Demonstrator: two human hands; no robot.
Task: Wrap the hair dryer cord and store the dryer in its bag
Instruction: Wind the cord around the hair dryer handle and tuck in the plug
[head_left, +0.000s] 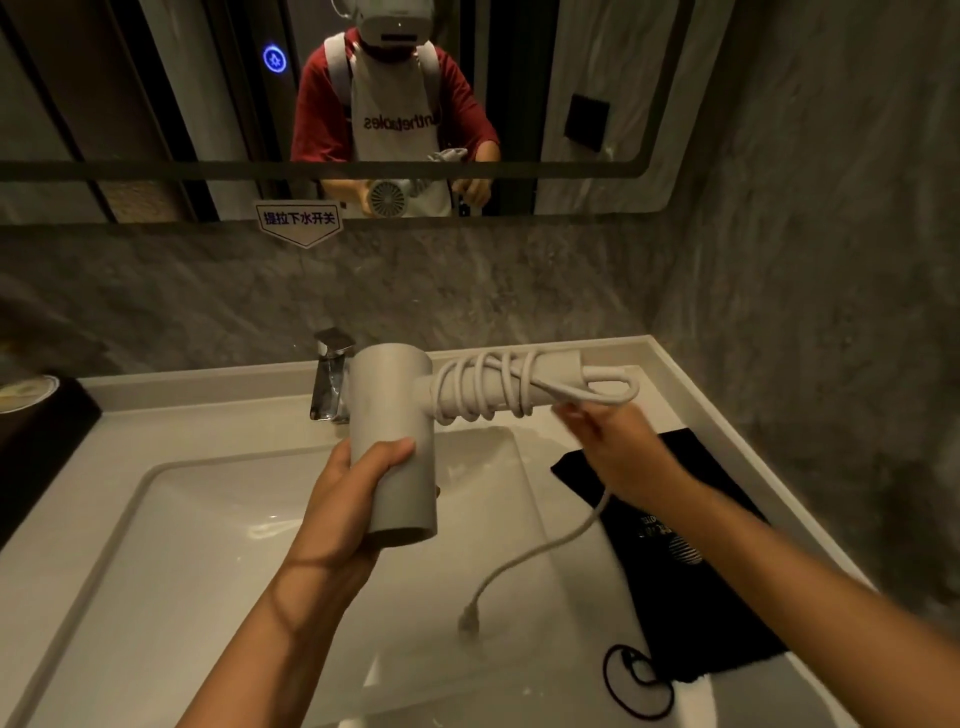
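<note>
A pale grey hair dryer (395, 415) is held above the sink, barrel pointing toward me and handle sticking out to the right. My left hand (353, 499) grips the barrel from below. The cord (488, 389) is coiled several times round the handle. My right hand (613, 447) holds the cord just below the handle's end. The loose tail hangs down and ends in the plug (470, 621) over the basin. A black drawstring bag (691, 561) lies flat on the counter to the right, under my right forearm.
A white sink basin (218, 571) fills the counter below. A chrome faucet (332, 379) stands behind the dryer. The bag's black string loop (639, 680) lies at the front right. A dark box (36, 436) sits at the far left. Mirror and stone walls close in behind and right.
</note>
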